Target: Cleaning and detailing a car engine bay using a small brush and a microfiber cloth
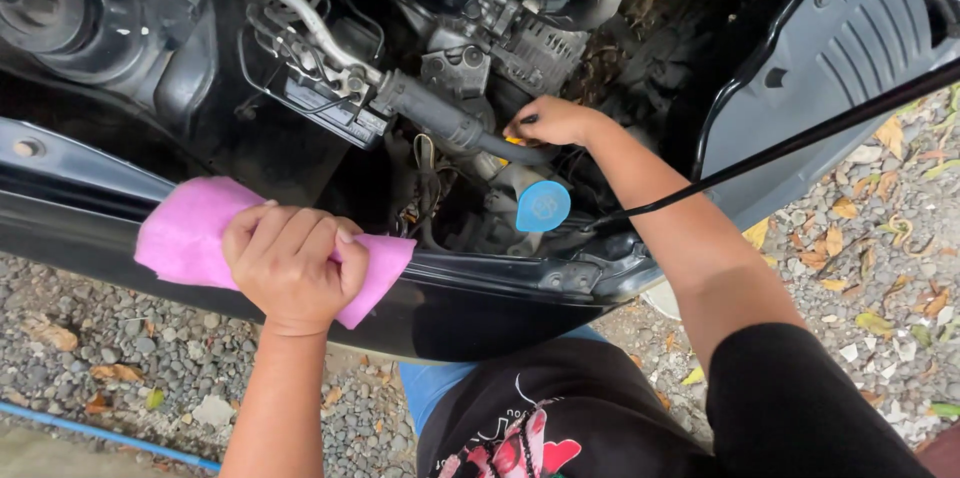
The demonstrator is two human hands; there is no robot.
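From the head view, the left hand (290,263) is curled shut around a pink cloth (190,233), pressing it on the car's black front edge (480,288), seemingly as a brace. The right hand (555,121) reaches into the engine bay, fingers pinched on a small yellow piece (513,141) above the blue round cap (543,206). A prop rod (800,143) crosses the forearm.

cloth (190,238) held on front panel (480,293) by left hand (295,263) | right hand (555,121) set deeper in engine bay, right of hose (440,118) | cap (543,206) between hands | prop rod (800,143) at right
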